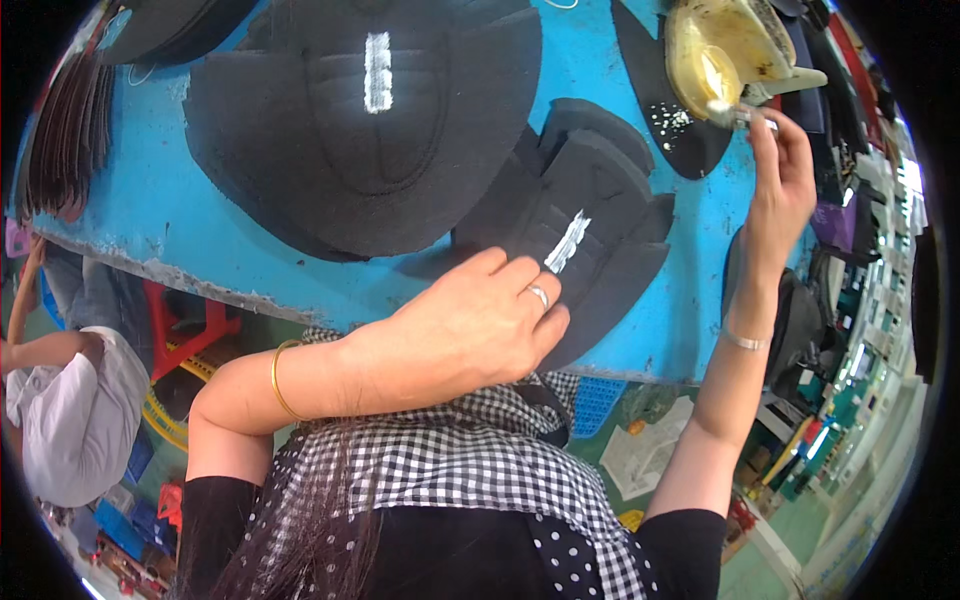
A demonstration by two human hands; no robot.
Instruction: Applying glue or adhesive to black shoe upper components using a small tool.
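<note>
My right hand [783, 190] pinches a small brush [742, 117], its white tip at the near rim of a yellowed plastic container [762, 38] with pale liquid inside. My left hand [470, 318] is closed over the near-left edge of a small stack of black shaped sheets [622, 195]; its curled fingertips are hidden. The top sheet carries a short white strip [568, 240]. Farther left lies a larger pile of black rounded sheets [310, 160], with a similar white strip [378, 73] near its far edge.
Beneath the container, a black oblong piece [708, 150] is spattered with white drops. More black sheets [75, 130] hang in a bundle at the blue table's [160, 215] left end. Another person [80, 410] sits at the left, beside a red stool [185, 330].
</note>
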